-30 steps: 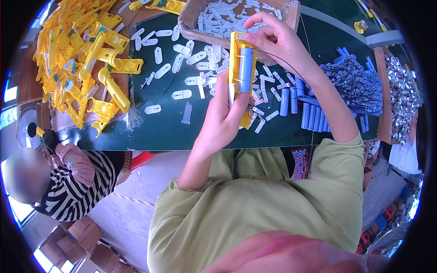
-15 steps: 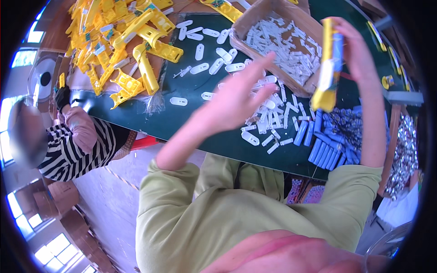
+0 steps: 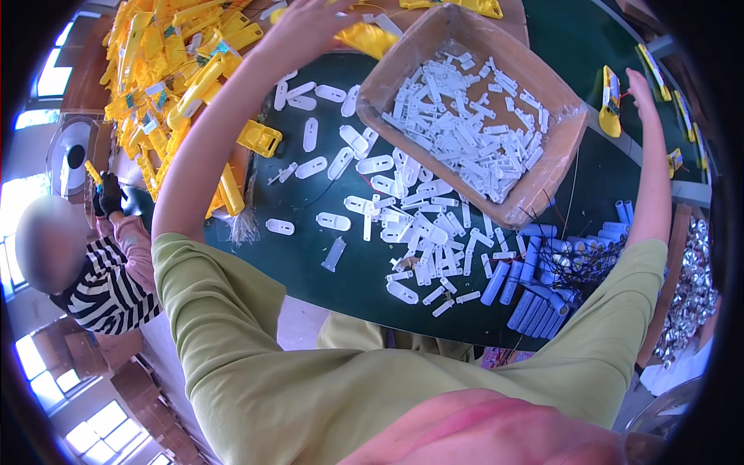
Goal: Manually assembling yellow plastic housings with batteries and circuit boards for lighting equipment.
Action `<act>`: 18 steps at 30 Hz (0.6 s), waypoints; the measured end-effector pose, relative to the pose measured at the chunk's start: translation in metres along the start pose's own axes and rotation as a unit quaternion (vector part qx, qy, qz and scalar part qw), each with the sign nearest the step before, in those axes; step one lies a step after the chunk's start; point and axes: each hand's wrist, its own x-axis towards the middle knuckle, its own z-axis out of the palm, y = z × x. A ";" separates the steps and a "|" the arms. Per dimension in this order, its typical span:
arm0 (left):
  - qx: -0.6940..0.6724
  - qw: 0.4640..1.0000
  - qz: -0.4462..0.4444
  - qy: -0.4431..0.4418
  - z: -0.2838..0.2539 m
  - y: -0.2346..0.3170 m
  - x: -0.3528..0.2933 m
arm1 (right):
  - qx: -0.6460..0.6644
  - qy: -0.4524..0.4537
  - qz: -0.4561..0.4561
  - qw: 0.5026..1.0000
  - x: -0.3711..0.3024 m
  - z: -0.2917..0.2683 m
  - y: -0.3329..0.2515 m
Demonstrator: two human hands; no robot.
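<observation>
Cardboard box (image 3: 559, 174) of white plastic pieces (image 3: 457, 116), blue cylinders (image 3: 535, 298) on green table (image 3: 310, 267), seated co-worker in striped top (image 3: 105, 291)

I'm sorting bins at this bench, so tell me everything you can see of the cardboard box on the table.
The cardboard box is brown, open-topped and shallow, with soft, slightly bowed walls and a worn rim. It sits flat on the dark green table, turned cornerwise to the person, toward the far side. It holds a loose heap of small white plastic pieces, more of which lie scattered on the table against its near wall. Neither hand touches it: the left hand is raised beyond its left corner, the right hand is off to its right.
</observation>
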 end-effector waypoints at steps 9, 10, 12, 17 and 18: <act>-0.583 0.742 -0.276 0.181 -0.084 0.042 -0.012 | -0.003 -0.112 -0.433 0.894 -0.295 -0.030 -0.156; -0.616 0.722 -0.237 0.206 -0.097 0.051 -0.014 | -0.008 -0.161 -0.492 0.855 -0.335 -0.033 -0.173; -0.703 0.645 -0.186 0.235 -0.127 0.087 -0.005 | 0.166 -0.233 -0.566 0.774 -0.358 0.002 -0.165; -0.643 0.675 -0.095 0.349 -0.153 0.128 -0.026 | 0.368 -0.428 -0.452 0.691 -0.423 0.020 -0.182; -0.740 0.607 -0.071 0.279 -0.161 0.127 -0.037 | 0.387 -0.391 -0.437 0.712 -0.445 0.007 -0.181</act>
